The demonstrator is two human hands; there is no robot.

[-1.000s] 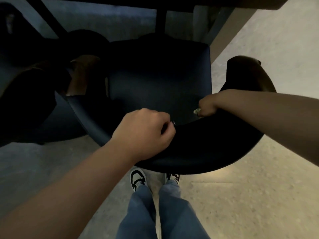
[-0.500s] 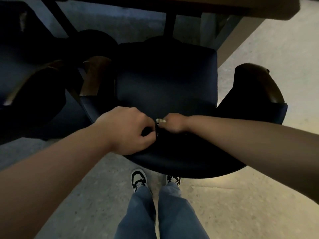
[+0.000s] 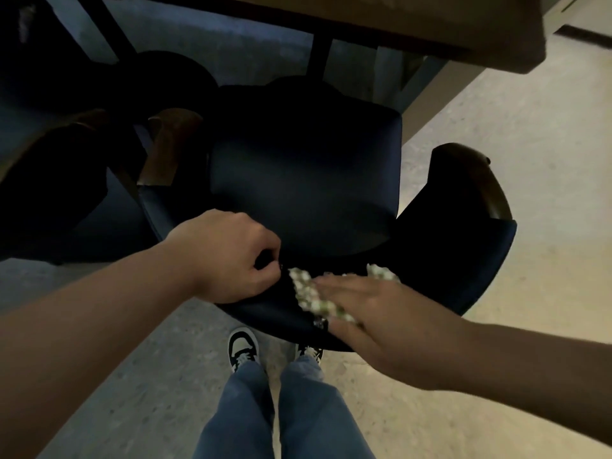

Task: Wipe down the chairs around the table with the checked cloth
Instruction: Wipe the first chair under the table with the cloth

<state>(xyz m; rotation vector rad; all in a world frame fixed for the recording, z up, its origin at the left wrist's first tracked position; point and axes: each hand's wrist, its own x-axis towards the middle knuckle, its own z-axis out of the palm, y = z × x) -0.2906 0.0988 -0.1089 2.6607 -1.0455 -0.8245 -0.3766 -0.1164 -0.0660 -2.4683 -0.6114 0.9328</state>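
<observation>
At the far left of the frame a second dark chair (image 3: 49, 180) sits in deep shadow, its curved wooden-edged back beside the wooden arm end of the blue chair (image 3: 298, 180) that fills the centre. That blue chair's seat is tucked partly under the table (image 3: 430, 24), whose pale edge runs across the top right, with dark table legs behind the seat in the upper middle. The speckled floor (image 3: 530, 160) is lit on the right and grey on the lower left. At the bottom centre stand the person's blue jeans (image 3: 281, 419) and black-and-white shoes (image 3: 243, 347), just behind the chair's curved backrest, which sweeps across the middle of the frame and rises at the right to another wooden arm end.

The left hand (image 3: 228, 256) reaches in from the lower left, knuckles up, fingers curled with thumb and forefinger pinched at the top of the backrest; whether they hold the fabric or only the rim is too dark to tell. Just right of it lies the checked cloth (image 3: 308, 293), pale green and white, draped on the backrest rim at lower centre. The right hand (image 3: 374, 313) comes in from the right edge, flat, fingers straight and together, pressing on the cloth so that only its left edge and a far corner show.
</observation>
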